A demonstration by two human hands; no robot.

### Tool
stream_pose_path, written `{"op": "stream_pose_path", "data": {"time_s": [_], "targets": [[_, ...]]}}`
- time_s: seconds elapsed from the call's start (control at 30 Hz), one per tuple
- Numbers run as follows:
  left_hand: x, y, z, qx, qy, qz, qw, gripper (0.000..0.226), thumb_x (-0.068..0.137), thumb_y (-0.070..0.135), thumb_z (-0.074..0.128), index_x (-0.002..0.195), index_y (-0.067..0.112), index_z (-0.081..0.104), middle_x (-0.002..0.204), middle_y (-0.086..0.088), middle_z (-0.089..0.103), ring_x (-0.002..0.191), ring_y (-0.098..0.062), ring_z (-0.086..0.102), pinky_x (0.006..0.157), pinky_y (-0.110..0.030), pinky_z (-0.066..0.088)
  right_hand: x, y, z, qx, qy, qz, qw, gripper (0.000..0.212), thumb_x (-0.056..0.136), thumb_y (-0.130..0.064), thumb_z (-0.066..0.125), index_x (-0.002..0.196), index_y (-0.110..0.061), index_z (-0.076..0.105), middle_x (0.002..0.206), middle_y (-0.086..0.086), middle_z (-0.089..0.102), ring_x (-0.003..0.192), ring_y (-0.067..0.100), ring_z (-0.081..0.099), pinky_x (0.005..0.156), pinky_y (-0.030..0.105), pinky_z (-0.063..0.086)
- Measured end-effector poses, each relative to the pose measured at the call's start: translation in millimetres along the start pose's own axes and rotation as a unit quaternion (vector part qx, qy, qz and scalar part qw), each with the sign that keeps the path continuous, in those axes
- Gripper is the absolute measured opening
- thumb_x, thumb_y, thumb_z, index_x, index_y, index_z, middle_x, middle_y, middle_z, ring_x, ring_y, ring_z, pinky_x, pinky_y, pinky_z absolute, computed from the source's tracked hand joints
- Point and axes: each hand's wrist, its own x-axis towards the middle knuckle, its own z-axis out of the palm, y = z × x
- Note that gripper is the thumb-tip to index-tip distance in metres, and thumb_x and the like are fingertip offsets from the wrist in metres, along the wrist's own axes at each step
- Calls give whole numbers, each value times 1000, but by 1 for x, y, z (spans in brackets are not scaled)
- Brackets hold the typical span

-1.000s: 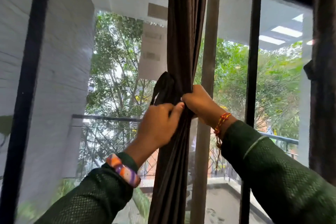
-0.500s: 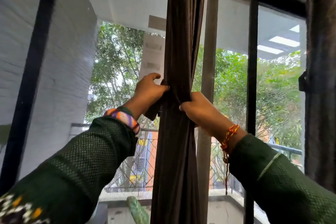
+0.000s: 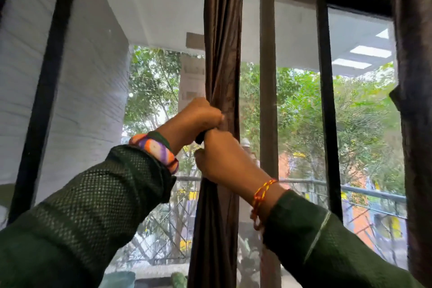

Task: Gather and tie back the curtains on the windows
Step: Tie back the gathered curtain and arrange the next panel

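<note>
Window [image 3: 299,124] behind; hands' fingertips hidden gripping curtain [image 3: 222,54]

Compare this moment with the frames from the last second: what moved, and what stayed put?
The left hand went from the front of the gathered curtain to its left side and up, gripping there. The right hand shifted left across the front, just below the left, holding a dark tie end. The curtain stays bunched; the second curtain at right is unchanged.

Right hand [image 3: 219,159] fingers hidden behind gathered curtain [image 3: 222,54]; tie strap [image 3: 200,138] mostly covered; second curtain [image 3: 413,100] cut off at right edge.
</note>
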Motion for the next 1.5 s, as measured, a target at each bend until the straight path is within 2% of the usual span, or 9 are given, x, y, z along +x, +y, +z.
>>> {"op": "stream_pose_path", "data": {"time_s": [0.13,0.3,0.43,0.67,0.83,1.03,1.2,1.37,1.5], "targets": [[14,-23,-7,-72,-6,-7,997,14,86,-3,52,94,0,63,90,-19,66,80,-29,62,72,-35,51,0,35,-19,271,-68,51,959,36,90,-44,53,98,-11,66,81,10,66,73,28,69,63,35,55],[6,-26,-18,-284,-80,-3,956,20,78,-4,56,66,1,72,61,-7,71,50,-14,67,52,-25,58,30,107,-30,552,123,231,792,19,95,-11,43,89,-9,61,60,3,57,32,4,46,37,12,34],[5,-15,-8,-318,-87,-2,944,17,60,8,59,63,1,75,65,-10,72,54,-17,69,57,-28,59,35,115,-26,649,-39,193,735,54,94,-5,43,46,-9,68,43,0,61,33,6,55,36,18,46],[6,-8,2,-283,-76,-34,956,20,63,8,55,59,2,74,61,-9,71,51,-15,68,53,-26,58,32,127,-35,720,-193,86,661,8,40,-4,68,40,2,64,41,11,61,33,13,58,31,22,46],[5,-3,6,-146,-15,-72,987,12,84,2,54,82,4,66,64,-5,72,55,-13,69,53,-22,57,54,168,-27,601,-215,103,763,58,96,-7,38,47,-10,67,43,3,58,34,11,54,37,21,49],[12,4,43,48,78,-79,993,25,94,15,51,119,16,50,90,-4,62,75,-16,59,61,-26,53,51,205,-46,459,-202,52,864,16,92,-1,51,90,1,67,75,9,60,41,4,44,37,15,40],[25,11,74,184,134,-36,973,28,95,15,45,118,3,53,100,-17,57,78,-25,55,56,-24,42,36,203,-64,247,-11,5,969,9,84,-4,65,89,0,70,67,12,61,52,16,55,48,23,51],[32,22,96,363,166,-32,916,27,90,14,44,107,-6,54,111,-26,55,102,-37,54,69,-29,38,28,196,-84,97,230,-50,967,13,75,-8,66,86,-4,72,85,16,70,79,33,67,74,44,57],[28,31,117,491,236,-40,838,31,90,24,47,111,3,57,119,-20,56,109,-39,53,76,-35,39,30,183,-93,66,276,-138,949,19,77,-13,58,88,-8,72,90,16,69,84,35,65,74,43,56]]}}
